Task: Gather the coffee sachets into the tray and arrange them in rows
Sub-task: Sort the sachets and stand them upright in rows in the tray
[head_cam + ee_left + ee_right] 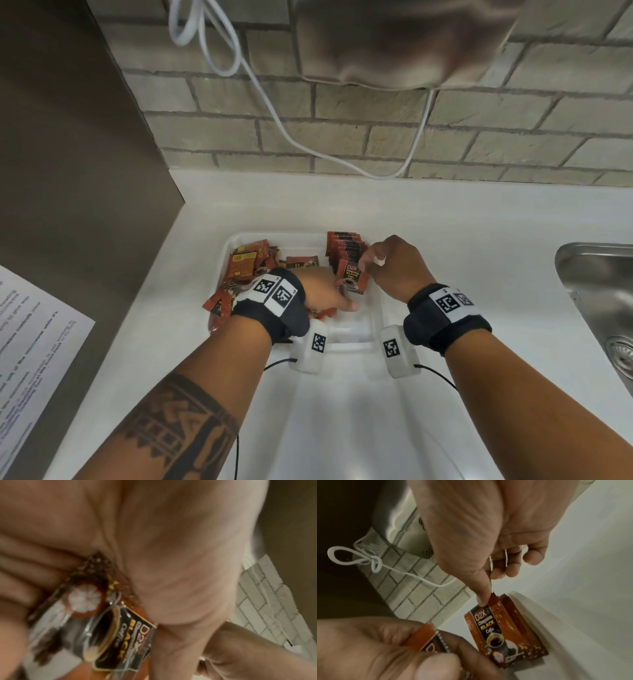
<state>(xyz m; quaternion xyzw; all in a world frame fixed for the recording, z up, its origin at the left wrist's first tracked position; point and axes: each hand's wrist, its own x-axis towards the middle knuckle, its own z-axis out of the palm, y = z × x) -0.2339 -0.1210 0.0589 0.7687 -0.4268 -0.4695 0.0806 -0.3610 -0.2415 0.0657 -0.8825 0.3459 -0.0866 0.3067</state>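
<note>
- Working near to far: left hand (325, 291) lies low in the tray (356, 337), fingers curled round 1 sachet (109, 632); the left wrist view shows the packet pinched between thumb and fingers.
- Right hand (394, 267) pinches the top edge of the front sachet (351, 279) of the row (344, 246), thumb and forefinger closed on it, the other fingers curled clear.
- That row stands on edge along the tray's right side; a loose pile (248, 263) fills the left side, with some sachets (219, 303) overhanging the left rim.
- Judgement: the step is adding to the row. Advice: steady the front packet with the right hand, seat the left-hand sachet upright against it, printed face forward, edges level.
- Risk, as a judgement: releasing early lets the standing packets topple forward.
- Legible print on the sachets: "D2X", "BLACK", "Coffee"; 1 line between is blurred.
- Paper sheet (30, 342) on the left carries printed text, unreadable.
- Beyond, a white cable (274, 113) hangs against the brick wall (479, 137).
</note>
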